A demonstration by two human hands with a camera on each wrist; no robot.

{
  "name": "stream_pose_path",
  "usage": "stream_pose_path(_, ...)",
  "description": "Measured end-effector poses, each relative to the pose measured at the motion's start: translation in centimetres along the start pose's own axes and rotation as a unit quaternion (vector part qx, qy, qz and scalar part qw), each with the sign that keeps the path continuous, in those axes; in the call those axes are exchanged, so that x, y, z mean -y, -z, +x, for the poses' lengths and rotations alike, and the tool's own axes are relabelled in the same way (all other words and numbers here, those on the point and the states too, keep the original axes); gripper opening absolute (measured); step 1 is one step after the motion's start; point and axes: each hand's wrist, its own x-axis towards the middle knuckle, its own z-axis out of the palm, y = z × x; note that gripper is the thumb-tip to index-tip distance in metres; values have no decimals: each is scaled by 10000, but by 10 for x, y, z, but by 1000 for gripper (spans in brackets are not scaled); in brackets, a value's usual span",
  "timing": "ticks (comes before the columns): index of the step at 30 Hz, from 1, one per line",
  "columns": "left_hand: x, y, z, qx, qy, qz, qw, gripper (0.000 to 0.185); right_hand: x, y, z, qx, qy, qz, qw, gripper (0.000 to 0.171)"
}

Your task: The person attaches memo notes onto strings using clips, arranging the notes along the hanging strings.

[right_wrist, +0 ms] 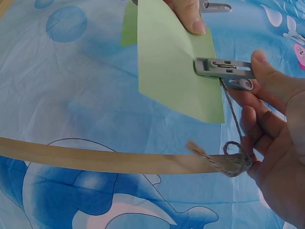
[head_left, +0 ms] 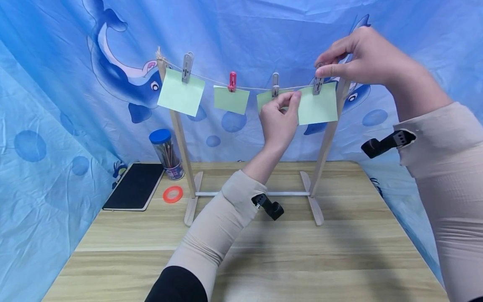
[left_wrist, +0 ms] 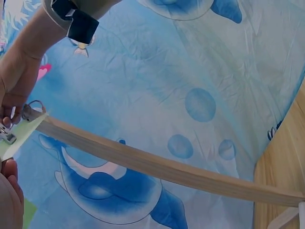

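The right hand (head_left: 362,54) pinches a grey clip (head_left: 318,85) on the string (head_left: 211,79), close to the right post of the wooden rack (head_left: 324,155). This clip bites the top edge of a green paper (head_left: 318,107). The left hand (head_left: 279,117) holds the same paper at its left upper corner, thumb and fingers closed on it. Three more green papers hang along the string, each under its own clip, one clip being red (head_left: 232,81).

On the table (head_left: 339,260), near its far left corner, stands a clear jar (head_left: 167,155) with a blue lid; inside are thin sticks, perhaps pencils. Beside it lie a black notebook (head_left: 133,186) and an orange tape ring (head_left: 172,194).
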Motion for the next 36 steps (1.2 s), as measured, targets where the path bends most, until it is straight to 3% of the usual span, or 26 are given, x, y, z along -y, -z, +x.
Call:
stream_pose_path(7,0,1,0,56,60,-94,9999,26,-2,-3,0,187,-34,126,9997,33)
stream_pose_path(15,5,3,-5,338,511,-219,9979,33,0,-9,2,150,13,149,9998,37)
stream_pose_path(19,11,5,-18,606,889,-173,9940,40,0,-12,2,106,-50,185,9998,40)
stream_pose_path(23,22,11,-41,807,1375,100,9872,52,-1,-14,-1,-60,-53,201,9998,44)
stream_pose_path(26,36,20,-59,901,1590,344,9825,55,-3,-16,-5,-486,0,234,9985,47)
stream_pose_path(30,59,41,-82,1126,1752,604,9762,50,-6,-21,-15,-1477,1,301,9886,49)
stream_pose_path(33,77,63,-97,1434,1738,746,9714,45,-8,-28,-26,-2337,181,351,9715,47)
stream_pose_path(36,94,88,-108,1684,1570,963,9684,41,-3,-39,-39,-3316,325,705,9402,48)
